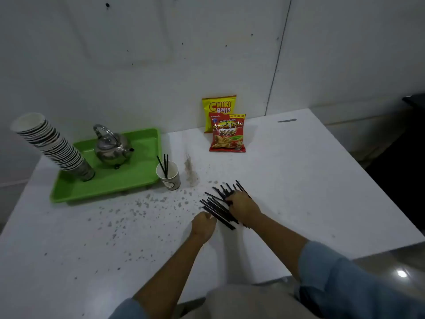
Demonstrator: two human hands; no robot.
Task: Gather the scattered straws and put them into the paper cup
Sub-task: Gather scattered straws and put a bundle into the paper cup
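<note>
Several black straws lie in a loose pile on the white table, right of centre. My right hand rests on top of the pile with fingers curled over some straws. My left hand is closed in a fist at the pile's near-left edge, touching the straw ends; whether it grips any is unclear. A white paper cup stands upright to the left, beside the tray, with three black straws standing in it.
A green tray at the left holds a metal kettle and a leaning stack of paper cups. Two snack bags lean against the wall. Grey stains speckle the table. The table's edge runs along the right.
</note>
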